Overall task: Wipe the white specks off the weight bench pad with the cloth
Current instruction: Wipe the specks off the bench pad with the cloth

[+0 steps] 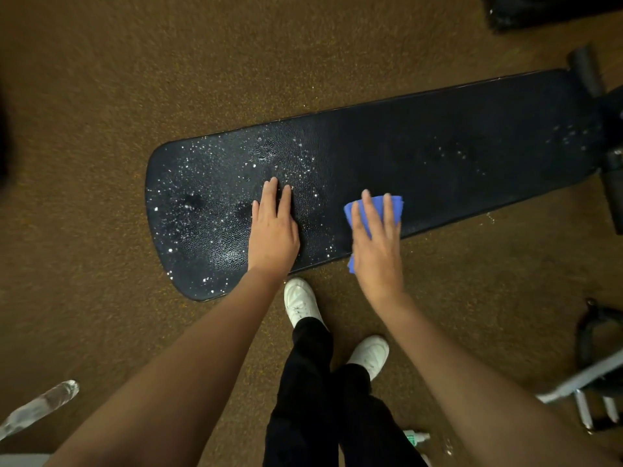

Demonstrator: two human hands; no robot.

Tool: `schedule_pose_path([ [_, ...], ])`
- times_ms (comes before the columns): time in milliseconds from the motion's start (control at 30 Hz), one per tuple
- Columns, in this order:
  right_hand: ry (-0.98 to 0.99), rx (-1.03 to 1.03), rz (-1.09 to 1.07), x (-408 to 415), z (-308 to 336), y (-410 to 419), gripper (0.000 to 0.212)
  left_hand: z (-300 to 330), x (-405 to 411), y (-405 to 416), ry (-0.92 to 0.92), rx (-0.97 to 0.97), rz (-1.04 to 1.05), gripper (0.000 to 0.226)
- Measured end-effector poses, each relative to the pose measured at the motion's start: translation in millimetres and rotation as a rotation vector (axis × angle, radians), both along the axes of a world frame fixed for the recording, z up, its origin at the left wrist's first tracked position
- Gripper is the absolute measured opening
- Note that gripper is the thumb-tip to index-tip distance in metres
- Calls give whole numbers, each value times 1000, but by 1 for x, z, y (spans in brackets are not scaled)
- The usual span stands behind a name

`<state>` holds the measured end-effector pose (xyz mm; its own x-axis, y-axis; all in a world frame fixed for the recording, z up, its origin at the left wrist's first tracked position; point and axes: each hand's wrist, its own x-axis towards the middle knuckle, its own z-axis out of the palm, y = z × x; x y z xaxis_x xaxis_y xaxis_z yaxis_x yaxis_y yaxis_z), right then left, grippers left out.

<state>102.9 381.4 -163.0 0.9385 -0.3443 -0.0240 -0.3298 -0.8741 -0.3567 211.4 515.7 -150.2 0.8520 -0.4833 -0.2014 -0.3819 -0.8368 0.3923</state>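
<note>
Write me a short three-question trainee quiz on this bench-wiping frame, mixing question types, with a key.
1. True or false: the folded blue cloth lies under the right hand on the long black textured weight bench pad.
2. Multiple choice: where are the white specks thickest? A) on the pad's rounded end, left of the left hand; B) directly under the cloth; C) only on the brown speckled floor.
3. Short answer: what is the left hand doing?

Key: 1 true. 2 A; a fainter scatter also shows near the far end. 3 It rests flat, palm down and empty, on the pad beside the cloth hand.
</note>
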Motion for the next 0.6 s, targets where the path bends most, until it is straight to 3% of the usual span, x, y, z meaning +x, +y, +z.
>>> schedule_pose_path([
  [233, 58, 30, 311, -14, 7, 23, 80, 4, 2, 3, 23, -21, -12, 49],
  [333, 103, 1, 248, -17, 9, -4, 88, 7, 3, 3, 34, -15, -20, 51],
  [467, 87, 10, 81, -2, 9, 1, 74, 7, 2, 3, 38, -11, -22, 52],
  [600, 79, 49, 258, -7, 6, 20, 62, 7, 2, 3, 33, 0, -30, 51],
])
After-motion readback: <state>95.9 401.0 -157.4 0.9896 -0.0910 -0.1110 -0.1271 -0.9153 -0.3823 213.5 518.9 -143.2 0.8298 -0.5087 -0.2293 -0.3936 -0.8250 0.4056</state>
